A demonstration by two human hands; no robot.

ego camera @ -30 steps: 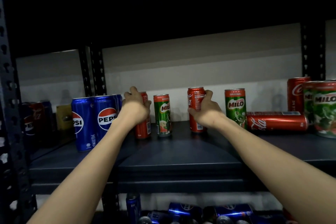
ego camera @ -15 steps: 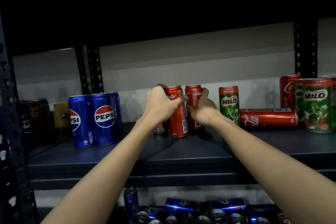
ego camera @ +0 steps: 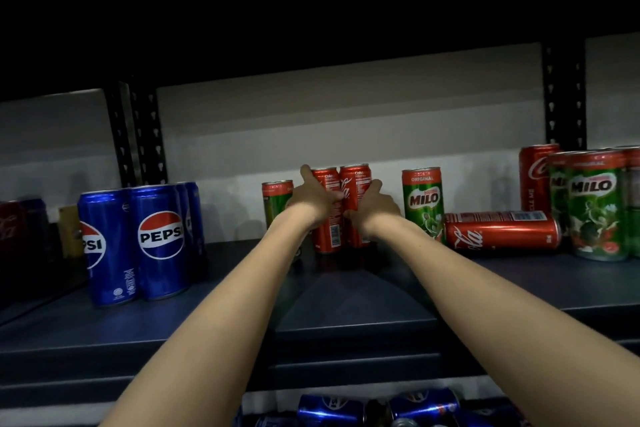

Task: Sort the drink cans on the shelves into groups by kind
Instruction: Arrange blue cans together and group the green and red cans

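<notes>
Two red Coca-Cola cans stand upright side by side at the middle of the dark shelf (ego camera: 346, 302). My left hand (ego camera: 311, 198) grips the left Coca-Cola can (ego camera: 327, 229). My right hand (ego camera: 375, 208) grips the right Coca-Cola can (ego camera: 353, 184). A green Milo can (ego camera: 275, 199) stands just left of them, partly hidden by my left hand. Another Milo can (ego camera: 422, 203) stands to the right. Beyond it a Coca-Cola can (ego camera: 502, 230) lies on its side.
Several blue Pepsi cans (ego camera: 159, 239) stand grouped at the left. Milo cans (ego camera: 597, 204) and an upright Coca-Cola can (ego camera: 535, 177) crowd the right end. Dim red cans (ego camera: 10, 225) sit far left. Blue cans (ego camera: 422, 407) lie on the shelf below.
My left hand carried its Coca-Cola can rightward past the Milo can and set it beside the can held by my right hand. The two cans now stand together.
</notes>
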